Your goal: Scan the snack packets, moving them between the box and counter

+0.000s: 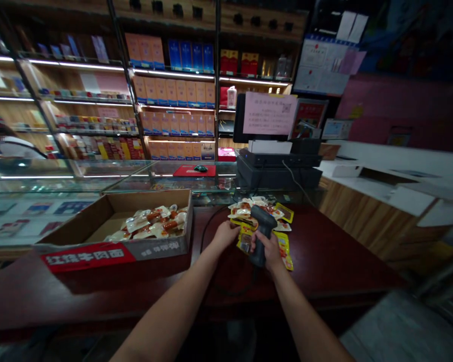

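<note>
My right hand is wrapped round the handle of a dark grey barcode scanner, its head over the snack packets. My left hand pinches the edge of a yellow snack packet just left of the scanner. Another yellow packet lies partly under my right hand. Behind them is a heap of clear-wrapped snack packs with reddish-brown contents, and one more yellow-edged packet beside it. A black cable curves across the table to my left.
An open cardboard box with several wrapped snacks stands on the dark red table at left. Behind are a glass counter, a mouse on a red mat, and a monitor. A person is at far left.
</note>
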`<action>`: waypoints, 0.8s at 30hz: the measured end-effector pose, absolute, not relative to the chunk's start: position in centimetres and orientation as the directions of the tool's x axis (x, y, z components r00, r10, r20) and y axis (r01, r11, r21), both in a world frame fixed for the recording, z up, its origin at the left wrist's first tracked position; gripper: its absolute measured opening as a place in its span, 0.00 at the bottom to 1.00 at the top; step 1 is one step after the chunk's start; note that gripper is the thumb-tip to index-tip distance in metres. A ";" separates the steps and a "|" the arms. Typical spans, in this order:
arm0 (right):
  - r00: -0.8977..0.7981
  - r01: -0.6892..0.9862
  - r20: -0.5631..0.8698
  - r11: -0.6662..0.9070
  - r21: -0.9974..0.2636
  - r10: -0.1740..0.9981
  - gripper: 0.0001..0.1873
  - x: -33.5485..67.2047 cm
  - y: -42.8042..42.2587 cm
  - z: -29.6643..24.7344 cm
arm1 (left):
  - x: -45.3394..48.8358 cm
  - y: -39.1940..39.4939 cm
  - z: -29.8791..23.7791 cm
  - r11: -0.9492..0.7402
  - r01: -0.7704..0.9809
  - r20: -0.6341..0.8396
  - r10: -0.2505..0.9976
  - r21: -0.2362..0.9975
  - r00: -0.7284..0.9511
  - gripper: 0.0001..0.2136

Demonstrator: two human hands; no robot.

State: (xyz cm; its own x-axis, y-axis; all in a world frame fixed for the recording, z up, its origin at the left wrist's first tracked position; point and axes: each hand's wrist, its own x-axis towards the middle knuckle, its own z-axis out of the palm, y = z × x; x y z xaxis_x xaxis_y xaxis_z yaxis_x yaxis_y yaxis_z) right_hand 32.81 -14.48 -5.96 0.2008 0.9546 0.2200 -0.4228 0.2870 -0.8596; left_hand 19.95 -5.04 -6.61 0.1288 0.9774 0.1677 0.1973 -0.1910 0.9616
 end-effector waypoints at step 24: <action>0.145 -0.434 0.177 0.223 -0.873 0.973 0.15 34.3 -15.0 -7.6 | 18.9 -2.7 -9.0 -0.253 -0.592 0.107 0.957 0.765 -0.271 0.13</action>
State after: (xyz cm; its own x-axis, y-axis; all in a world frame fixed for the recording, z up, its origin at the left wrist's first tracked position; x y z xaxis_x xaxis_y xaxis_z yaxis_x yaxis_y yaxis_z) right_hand 34.32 -15.01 -7.61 0.1449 0.9735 0.1771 -0.4338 0.2234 -0.8729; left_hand 18.88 -2.69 -8.95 -0.2713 0.9565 0.1069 -0.5920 -0.2534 0.7651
